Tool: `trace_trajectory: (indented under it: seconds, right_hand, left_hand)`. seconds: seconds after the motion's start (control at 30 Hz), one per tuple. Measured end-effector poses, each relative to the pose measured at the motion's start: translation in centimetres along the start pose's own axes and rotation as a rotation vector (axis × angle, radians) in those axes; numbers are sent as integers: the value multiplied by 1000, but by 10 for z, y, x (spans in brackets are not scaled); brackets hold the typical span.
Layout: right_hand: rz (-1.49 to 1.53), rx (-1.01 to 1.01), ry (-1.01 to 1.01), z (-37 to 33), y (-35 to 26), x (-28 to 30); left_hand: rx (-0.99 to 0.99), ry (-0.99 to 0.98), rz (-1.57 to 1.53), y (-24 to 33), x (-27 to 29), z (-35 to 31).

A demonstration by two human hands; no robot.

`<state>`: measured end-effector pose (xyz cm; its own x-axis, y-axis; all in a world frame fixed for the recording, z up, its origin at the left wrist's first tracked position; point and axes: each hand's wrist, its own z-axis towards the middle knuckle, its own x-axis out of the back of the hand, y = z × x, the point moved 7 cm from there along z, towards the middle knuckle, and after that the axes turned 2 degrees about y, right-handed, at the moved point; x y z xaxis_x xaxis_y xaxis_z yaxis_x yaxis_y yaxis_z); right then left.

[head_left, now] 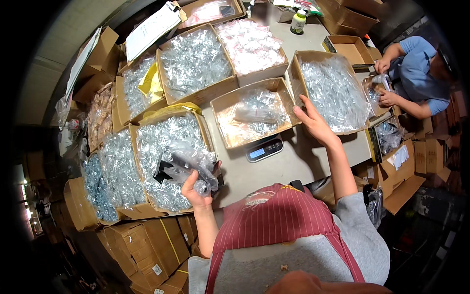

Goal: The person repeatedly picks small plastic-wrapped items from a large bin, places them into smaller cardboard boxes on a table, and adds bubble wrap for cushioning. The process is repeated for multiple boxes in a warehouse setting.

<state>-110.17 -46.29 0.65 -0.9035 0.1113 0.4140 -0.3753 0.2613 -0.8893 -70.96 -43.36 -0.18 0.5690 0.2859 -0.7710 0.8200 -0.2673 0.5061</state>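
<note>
My left hand [197, 192] is closed around a crumpled clear plastic bag [193, 164] with a dark flat piece at its side. It hangs over a carton [210, 139] filled with small bagged metal parts. My right hand [316, 126] has its fingers spread, the tips by the right edge of a shallow cardboard box [230, 143]. In that box lie a few clear bags [259, 108]. The box sits on a digital scale [264, 149] whose display shows at the front. To the right, close to my fingers, stands a carton of clear bags [338, 85].
More cartons of bagged parts [196, 59] crowd the left and back, with white pouches [249, 44] behind. A clipboard [149, 32] lies on top. A green bottle [298, 22] stands at the back. At right, another person [416, 78] handles a bag.
</note>
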Motion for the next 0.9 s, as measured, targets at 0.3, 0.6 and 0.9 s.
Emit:
trace_trajectory:
  seconds: [0.3,0.6,0.9]
  right_hand:
    - [129,-91,-38,32,21,-11]
    - [201,-226,-24,35,25,-22]
    - [310,-514,-67,22,52,-35]
  left_hand:
    - [-5,23,-22,-5,5,3]
    - [30,31,-76,-6,12,6]
    - [26,81,67,-6,12,9]
